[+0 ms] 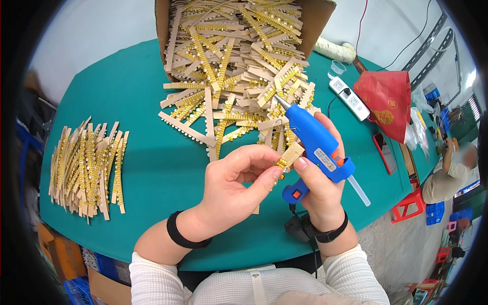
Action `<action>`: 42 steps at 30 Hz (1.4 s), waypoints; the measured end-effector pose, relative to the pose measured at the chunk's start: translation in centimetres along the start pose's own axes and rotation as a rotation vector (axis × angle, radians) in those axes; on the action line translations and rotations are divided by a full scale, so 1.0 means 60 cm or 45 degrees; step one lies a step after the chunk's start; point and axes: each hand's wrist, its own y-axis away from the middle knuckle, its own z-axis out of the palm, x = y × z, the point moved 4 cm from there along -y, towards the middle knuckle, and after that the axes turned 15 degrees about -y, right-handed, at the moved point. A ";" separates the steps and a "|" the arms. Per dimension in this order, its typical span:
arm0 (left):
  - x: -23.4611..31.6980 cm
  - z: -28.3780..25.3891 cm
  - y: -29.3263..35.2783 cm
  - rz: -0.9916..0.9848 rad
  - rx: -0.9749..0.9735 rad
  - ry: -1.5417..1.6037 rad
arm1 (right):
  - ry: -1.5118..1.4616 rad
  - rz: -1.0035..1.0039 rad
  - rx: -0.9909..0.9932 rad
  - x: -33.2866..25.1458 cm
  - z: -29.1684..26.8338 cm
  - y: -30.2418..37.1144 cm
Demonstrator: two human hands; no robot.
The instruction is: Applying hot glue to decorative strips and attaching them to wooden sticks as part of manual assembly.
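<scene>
My right hand (320,190) grips a blue hot glue gun (317,147), its metal nozzle pointing up and left toward the pile. My left hand (236,180) pinches one end of a tan strip with gold beaded trim (291,155); my right thumb presses the same strip. Both hands meet above the green table (152,168), just in front of a spilled heap of similar strips (234,96).
A tipped cardboard box (244,25) pours strips onto the table. A neat stack of strips (89,168) lies at the left. A white power strip (349,99), a red fabric bag (387,99) and a phone (386,152) sit at the right. Another person (452,173) sits beyond, near red stools.
</scene>
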 end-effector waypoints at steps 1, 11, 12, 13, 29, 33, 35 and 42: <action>0.004 -0.001 0.000 0.043 0.031 -0.058 | 0.018 -0.003 -0.016 0.000 0.000 0.000; 0.020 -0.005 0.000 0.320 0.110 -0.438 | 0.041 0.025 -0.028 -0.008 0.001 0.003; 0.021 -0.004 0.000 0.346 0.126 -0.449 | 0.017 0.060 -0.017 -0.007 0.002 0.003; 0.022 -0.004 0.001 0.373 0.142 -0.460 | -0.008 0.094 -0.005 -0.005 0.003 0.002; 0.043 -0.025 -0.011 0.453 0.019 -0.447 | -0.289 0.008 -0.068 -0.009 -0.023 -0.016; 0.045 -0.047 -0.013 0.379 0.073 -0.246 | -0.458 -0.003 -0.275 -0.016 -0.024 -0.002; 0.051 -0.054 -0.013 0.390 0.082 -0.231 | -0.450 0.090 -0.405 -0.011 -0.018 0.004; 0.059 -0.071 -0.014 0.424 0.156 -0.233 | -0.413 0.196 -0.443 0.009 -0.014 0.006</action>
